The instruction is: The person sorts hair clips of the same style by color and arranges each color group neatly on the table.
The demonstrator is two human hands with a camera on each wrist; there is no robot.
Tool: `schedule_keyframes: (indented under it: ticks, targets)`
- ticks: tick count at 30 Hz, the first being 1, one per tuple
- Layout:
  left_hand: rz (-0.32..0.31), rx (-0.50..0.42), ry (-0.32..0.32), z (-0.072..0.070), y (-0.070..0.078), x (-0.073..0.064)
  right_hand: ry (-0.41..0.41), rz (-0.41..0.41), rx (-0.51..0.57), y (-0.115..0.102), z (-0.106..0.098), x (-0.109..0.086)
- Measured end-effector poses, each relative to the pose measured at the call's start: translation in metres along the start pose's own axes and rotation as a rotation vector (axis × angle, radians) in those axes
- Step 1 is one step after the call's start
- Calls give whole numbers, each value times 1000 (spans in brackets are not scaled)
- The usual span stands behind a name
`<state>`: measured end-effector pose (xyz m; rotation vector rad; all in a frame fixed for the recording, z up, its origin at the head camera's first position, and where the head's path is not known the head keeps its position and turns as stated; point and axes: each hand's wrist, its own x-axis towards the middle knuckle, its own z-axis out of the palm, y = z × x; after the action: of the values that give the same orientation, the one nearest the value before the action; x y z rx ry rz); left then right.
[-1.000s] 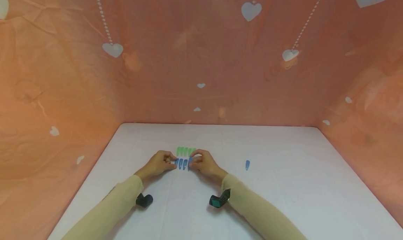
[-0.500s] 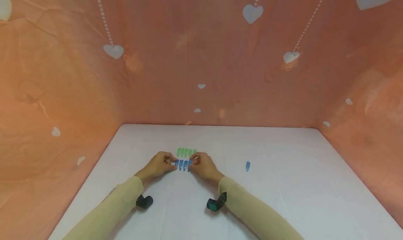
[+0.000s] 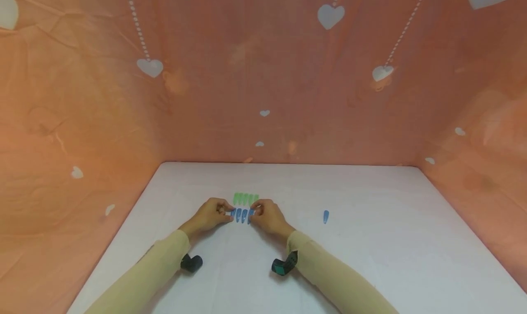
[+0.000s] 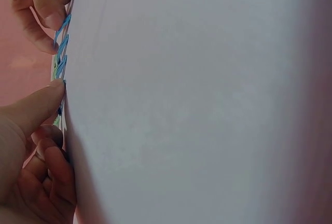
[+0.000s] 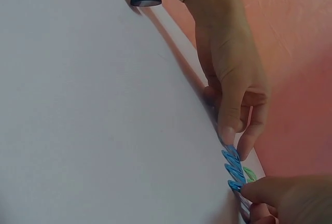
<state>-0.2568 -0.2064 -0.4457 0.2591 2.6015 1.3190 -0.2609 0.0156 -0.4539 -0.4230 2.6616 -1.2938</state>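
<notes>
A short row of blue snap hair clips (image 3: 244, 216) stands side by side on the white table, slightly slanted. At the row's left end my left hand (image 3: 209, 214) pinches the outermost blue clip between thumb and forefinger. My right hand (image 3: 271, 218) pinches the clip at the right end (image 3: 250, 216). In the right wrist view the blue clips (image 5: 234, 172) lie between both hands' fingertips, the thumbs on the near ends. Just behind them is a row of green hair clips (image 3: 245, 198), its right end close to my right fingers. The held clips are partly hidden by fingers.
One more blue clip (image 3: 326, 216) lies alone to the right of my right hand. The white table (image 3: 395, 240) extends around the rows, bordered by an orange cloth (image 3: 288, 76) with white hearts. A black wrist device (image 3: 284, 264) hangs beneath each sleeve.
My right hand has come slightly nearer to me, its fingers now covering less of the end clip and green row. My left hand keeps its pinch; the view shifted a little.
</notes>
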Motion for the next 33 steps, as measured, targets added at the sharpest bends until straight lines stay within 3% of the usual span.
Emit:
schedule_keyframes:
  ticks: [5,20,33]
  targets:
    - [-14,0,0,1,0,1,-17,1,0,-3,-2,0]
    - [26,6,1,2,-6,2,-3,11,-13,-2,0,-2]
    - [34,15,0,2,0,1,-19,-7,-33,-3,-3,-3]
